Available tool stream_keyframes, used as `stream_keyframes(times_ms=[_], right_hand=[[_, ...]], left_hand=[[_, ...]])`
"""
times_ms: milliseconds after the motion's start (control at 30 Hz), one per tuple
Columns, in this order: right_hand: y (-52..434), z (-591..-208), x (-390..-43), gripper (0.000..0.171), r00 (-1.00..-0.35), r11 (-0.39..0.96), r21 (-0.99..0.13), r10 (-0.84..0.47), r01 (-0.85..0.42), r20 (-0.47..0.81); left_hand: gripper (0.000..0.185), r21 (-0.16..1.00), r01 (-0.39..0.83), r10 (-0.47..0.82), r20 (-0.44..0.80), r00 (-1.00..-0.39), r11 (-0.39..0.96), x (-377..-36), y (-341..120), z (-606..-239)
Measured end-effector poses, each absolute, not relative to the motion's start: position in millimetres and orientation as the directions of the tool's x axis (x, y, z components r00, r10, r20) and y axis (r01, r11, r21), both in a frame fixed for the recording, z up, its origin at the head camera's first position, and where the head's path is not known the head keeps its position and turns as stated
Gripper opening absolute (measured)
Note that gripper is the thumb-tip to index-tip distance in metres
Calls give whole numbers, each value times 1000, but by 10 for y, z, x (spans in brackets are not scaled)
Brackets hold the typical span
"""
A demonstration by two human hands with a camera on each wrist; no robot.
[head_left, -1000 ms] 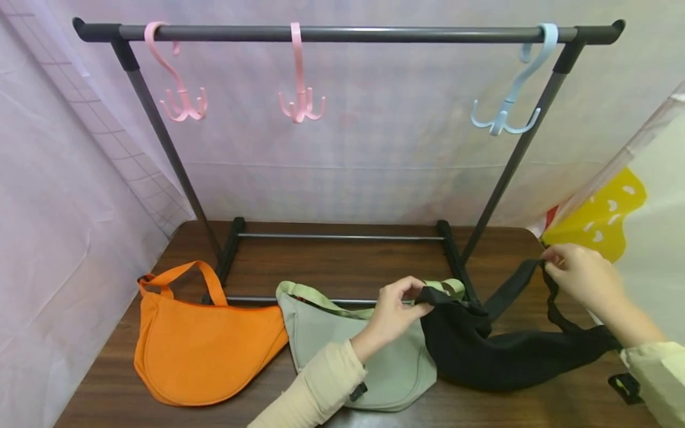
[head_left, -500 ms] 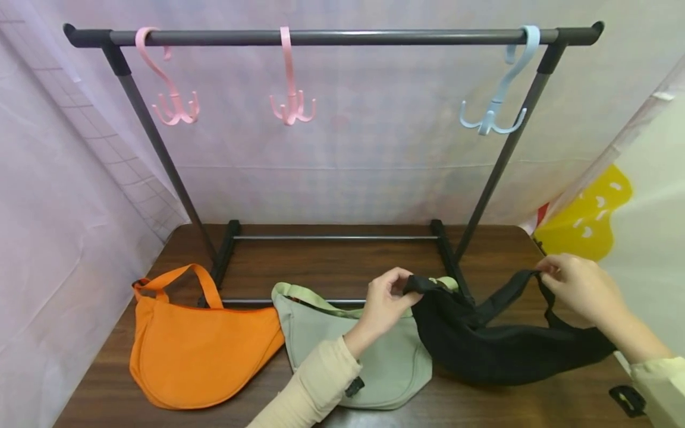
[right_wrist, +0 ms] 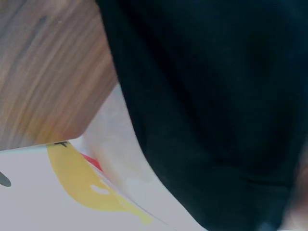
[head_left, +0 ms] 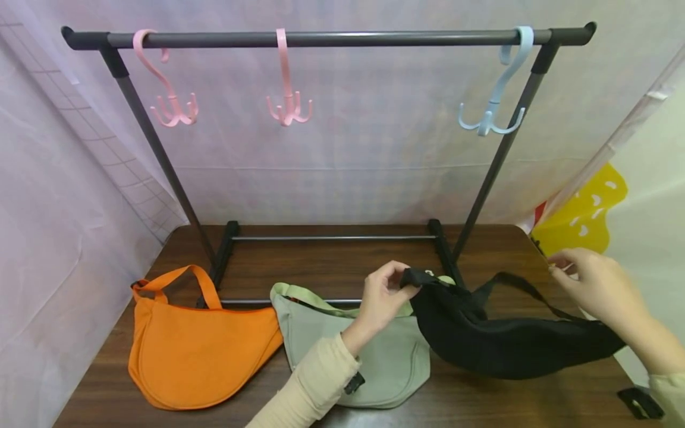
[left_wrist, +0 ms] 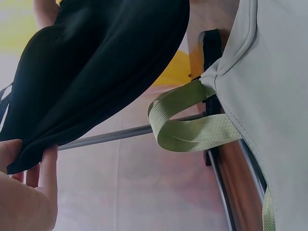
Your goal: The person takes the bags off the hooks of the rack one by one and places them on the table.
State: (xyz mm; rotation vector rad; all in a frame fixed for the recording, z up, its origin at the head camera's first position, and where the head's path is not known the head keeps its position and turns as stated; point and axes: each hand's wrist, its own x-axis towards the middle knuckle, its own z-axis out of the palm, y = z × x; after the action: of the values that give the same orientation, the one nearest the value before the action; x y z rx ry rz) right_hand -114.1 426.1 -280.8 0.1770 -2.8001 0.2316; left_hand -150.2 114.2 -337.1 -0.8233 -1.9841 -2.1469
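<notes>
In the head view, my left hand (head_left: 382, 297) pinches one top corner of a black crescent-shaped shoulder bag (head_left: 514, 348). Thumb and fingers also show around that corner of the black bag (left_wrist: 96, 62) in the left wrist view. The bag's strap (head_left: 519, 284) arcs loosely above its opening. My right hand (head_left: 599, 288) is beyond the strap, fingers loosely bent with nothing visible in them; the bag's far end overlaps its wrist. Black cloth (right_wrist: 207, 96) fills most of the right wrist view, and a blurred bit of skin is at the right edge.
A grey-green bag (head_left: 374, 362) lies partly under my left forearm, beside an orange bag (head_left: 209, 351). Behind stands a dark rack (head_left: 342, 39) bearing two pink hooks (head_left: 289, 110) and a light blue hook (head_left: 489, 116). The wooden table (head_left: 332, 261) has curtains around it.
My right hand has let go of the black bag's strap, which has dropped into a lower arc, and has moved slightly right. The left hand keeps its pinch on the bag's corner.
</notes>
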Motion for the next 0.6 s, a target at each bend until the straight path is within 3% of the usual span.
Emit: stream_keyframes(times_ms=[200, 300, 400, 500, 600], right_hand=[[4266, -2729, -974, 28, -876, 976, -210, 49, -60, 480], [4360, -2769, -914, 39, -802, 937, -349, 201, -10, 562], [4530, -2942, -870, 53, -763, 850, -525, 365, 39, 534], [4667, -3172, -808, 62, -803, 739, -672, 430, 51, 412], [4755, -3389, -776, 60, -877, 499, -857, 348, -127, 332]], left_hand=[[15, 894, 422, 258, 448, -856, -149, -1527, 1110, -3355], [15, 898, 411, 240, 439, -866, -157, -1550, 1091, -3348], [16, 900, 404, 227, 433, -872, -164, -1573, 1071, -3343], [16, 896, 410, 200, 440, -876, -172, -1591, 1057, -3335], [16, 892, 416, 180, 445, -877, -176, -1605, 1043, -3324]])
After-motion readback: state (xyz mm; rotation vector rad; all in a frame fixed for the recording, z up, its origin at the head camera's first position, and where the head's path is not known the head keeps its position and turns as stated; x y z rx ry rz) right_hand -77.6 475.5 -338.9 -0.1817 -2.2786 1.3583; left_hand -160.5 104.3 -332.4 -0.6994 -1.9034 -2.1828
